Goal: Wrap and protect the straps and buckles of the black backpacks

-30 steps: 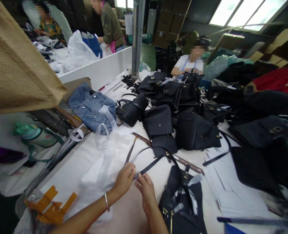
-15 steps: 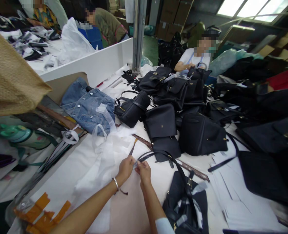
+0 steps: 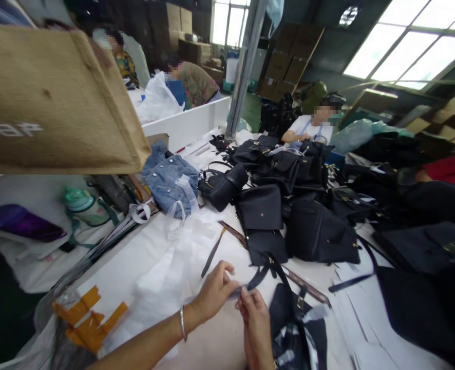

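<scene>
My right hand (image 3: 255, 316) pinches a thin black strap (image 3: 259, 277) near its end, thumb against fingers. Close on its left, my left hand (image 3: 215, 290), with a silver bangle at the wrist, curls its fingers at the strap's end; a greyish, blurred strip shows between the two hands. The strap leads up and over to a black bag (image 3: 316, 321) lying at the right, which has gold buckles and bits of clear wrapping on it. A flat black flap bag (image 3: 261, 216) lies beyond the hands. Another narrow dark strip (image 3: 213, 252) rests just past my left hand.
Several black bags (image 3: 320, 231) cover the table's far and right sides. White paper sheets (image 3: 360, 318) lie at right, a denim piece (image 3: 171, 180) at back left. A tan woven bag (image 3: 61, 103) juts in at upper left. A metal post (image 3: 243, 72) and people stand beyond.
The view has tilted up and swung left, bringing more of the tan bag in. My hands have come slightly apart along the strap, and the left hand's fingers have loosened.
</scene>
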`<action>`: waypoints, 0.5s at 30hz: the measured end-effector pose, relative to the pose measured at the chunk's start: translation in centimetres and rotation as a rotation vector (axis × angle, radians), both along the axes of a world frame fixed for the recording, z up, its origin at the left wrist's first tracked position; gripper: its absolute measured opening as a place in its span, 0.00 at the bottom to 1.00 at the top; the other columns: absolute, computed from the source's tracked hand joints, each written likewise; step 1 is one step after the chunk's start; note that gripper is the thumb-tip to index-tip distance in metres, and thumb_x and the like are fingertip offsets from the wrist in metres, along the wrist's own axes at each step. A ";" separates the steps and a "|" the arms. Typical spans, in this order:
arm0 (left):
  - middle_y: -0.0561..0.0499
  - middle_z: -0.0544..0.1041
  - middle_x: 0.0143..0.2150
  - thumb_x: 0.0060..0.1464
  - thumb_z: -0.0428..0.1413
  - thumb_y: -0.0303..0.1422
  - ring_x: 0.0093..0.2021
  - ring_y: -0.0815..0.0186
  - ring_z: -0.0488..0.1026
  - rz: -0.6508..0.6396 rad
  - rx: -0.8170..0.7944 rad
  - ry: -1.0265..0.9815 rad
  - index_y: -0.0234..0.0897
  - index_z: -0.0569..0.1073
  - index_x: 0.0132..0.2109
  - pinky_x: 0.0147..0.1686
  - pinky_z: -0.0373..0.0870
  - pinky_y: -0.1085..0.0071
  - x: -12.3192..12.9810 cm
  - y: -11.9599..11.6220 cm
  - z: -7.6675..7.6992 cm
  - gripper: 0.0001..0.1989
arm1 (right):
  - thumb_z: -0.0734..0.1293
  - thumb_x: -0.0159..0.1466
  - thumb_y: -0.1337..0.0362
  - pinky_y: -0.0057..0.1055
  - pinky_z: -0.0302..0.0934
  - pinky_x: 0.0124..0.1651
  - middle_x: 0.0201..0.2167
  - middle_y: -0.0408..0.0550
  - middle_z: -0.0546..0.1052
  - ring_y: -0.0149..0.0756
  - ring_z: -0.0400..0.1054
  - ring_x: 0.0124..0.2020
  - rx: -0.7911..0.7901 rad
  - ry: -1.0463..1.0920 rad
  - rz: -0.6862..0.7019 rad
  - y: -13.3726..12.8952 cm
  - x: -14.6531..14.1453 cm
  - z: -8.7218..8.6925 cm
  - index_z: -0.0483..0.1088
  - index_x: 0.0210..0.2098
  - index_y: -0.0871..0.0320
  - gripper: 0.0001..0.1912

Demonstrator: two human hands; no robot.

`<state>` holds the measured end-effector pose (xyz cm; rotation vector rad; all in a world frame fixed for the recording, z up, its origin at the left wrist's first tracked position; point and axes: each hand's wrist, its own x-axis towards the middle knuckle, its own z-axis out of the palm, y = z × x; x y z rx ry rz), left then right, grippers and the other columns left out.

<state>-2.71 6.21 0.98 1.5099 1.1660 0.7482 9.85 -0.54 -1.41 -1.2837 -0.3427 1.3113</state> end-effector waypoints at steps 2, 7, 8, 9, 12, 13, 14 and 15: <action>0.50 0.76 0.39 0.55 0.54 0.37 0.36 0.66 0.73 -0.153 0.057 0.032 0.38 0.66 0.51 0.38 0.66 0.72 -1.0 -0.9 1.8 0.17 | 0.74 0.53 0.58 0.23 0.61 0.30 0.23 0.37 0.66 0.25 0.60 0.25 0.039 0.045 -0.046 -1.9 1.3 1.4 0.65 0.28 0.57 0.15; 0.53 0.78 0.31 0.57 0.51 0.46 0.33 0.65 0.74 -0.746 -0.031 0.180 0.39 0.74 0.36 0.31 0.65 0.75 -3.7 -3.6 4.9 0.15 | 0.77 0.47 0.59 0.23 0.64 0.28 0.24 0.36 0.67 0.24 0.62 0.23 0.117 0.093 -0.143 -6.2 5.0 3.0 0.65 0.30 0.56 0.19; 0.54 0.77 0.29 0.54 0.55 0.47 0.31 0.65 0.74 -0.778 -0.049 0.231 0.40 0.74 0.34 0.29 0.64 0.75 -4.2 -4.3 5.1 0.15 | 0.77 0.47 0.59 0.23 0.64 0.28 0.24 0.36 0.67 0.24 0.62 0.23 0.128 0.095 -0.154 -6.9 5.5 2.9 0.65 0.29 0.57 0.19; 0.55 0.77 0.27 0.50 0.58 0.47 0.30 0.65 0.74 -0.783 -0.045 0.294 0.40 0.74 0.34 0.27 0.63 0.76 -4.7 -5.0 5.2 0.14 | 0.77 0.47 0.59 0.22 0.64 0.28 0.24 0.36 0.66 0.24 0.62 0.23 0.141 0.107 -0.164 -7.6 5.8 2.9 0.65 0.29 0.57 0.19; 0.55 0.76 0.27 0.42 0.65 0.42 0.28 0.63 0.73 -0.708 0.083 0.525 0.41 0.74 0.32 0.24 0.60 0.75 -6.1 -6.6 4.6 0.13 | 0.77 0.48 0.61 0.22 0.65 0.28 0.26 0.36 0.67 0.24 0.62 0.24 0.186 0.187 -0.183 -9.3 6.2 2.9 0.65 0.28 0.57 0.17; 0.54 0.77 0.28 0.42 0.64 0.40 0.29 0.61 0.73 -0.661 0.142 0.590 0.41 0.74 0.33 0.25 0.61 0.73 -6.5 -7.0 4.1 0.11 | 0.77 0.49 0.61 0.21 0.65 0.29 0.27 0.37 0.67 0.23 0.63 0.25 0.197 0.214 -0.186 -9.8 6.3 3.1 0.66 0.29 0.57 0.16; 0.52 0.77 0.29 0.45 0.63 0.37 0.31 0.59 0.74 -0.609 0.197 0.642 0.41 0.74 0.33 0.28 0.62 0.72 -6.8 -7.2 3.6 0.09 | 0.76 0.50 0.62 0.21 0.66 0.30 0.29 0.37 0.68 0.23 0.63 0.27 0.205 0.234 -0.190 -10.1 6.3 3.4 0.66 0.29 0.57 0.16; 0.50 0.78 0.31 0.48 0.61 0.35 0.34 0.57 0.74 -0.557 0.240 0.679 0.40 0.74 0.34 0.31 0.64 0.69 -6.9 -7.4 3.1 0.06 | 0.76 0.50 0.63 0.21 0.66 0.30 0.30 0.37 0.69 0.23 0.64 0.28 0.212 0.244 -0.196 -10.4 6.4 3.7 0.66 0.30 0.57 0.15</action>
